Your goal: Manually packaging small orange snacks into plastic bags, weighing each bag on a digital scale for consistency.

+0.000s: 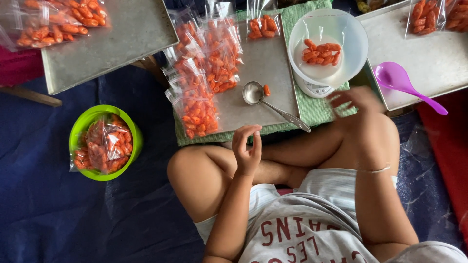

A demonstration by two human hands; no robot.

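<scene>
I sit cross-legged on the floor. My left hand [247, 147] hovers above my knee with fingers loosely curled and nothing in it, just below a metal spoon [273, 103] lying on a steel tray [265, 68]. One orange snack piece [266, 90] lies beside the spoon's bowl. My right hand [353, 101] is blurred, fingers spread and empty, just below a white bowl [327, 46] holding several orange snacks [321, 51], which sits on a small scale [317, 89]. Clear filled snack bags [207, 73] are stacked on the tray's left side.
A green bowl [79, 130] with filled bags stands at the left on blue cloth. A steel tray [122, 39] at top left and another tray [429, 63] at right carry more bags. A purple plastic spoon [404, 85] rests on the right tray. Green checked cloth [317, 109] lies under the scale.
</scene>
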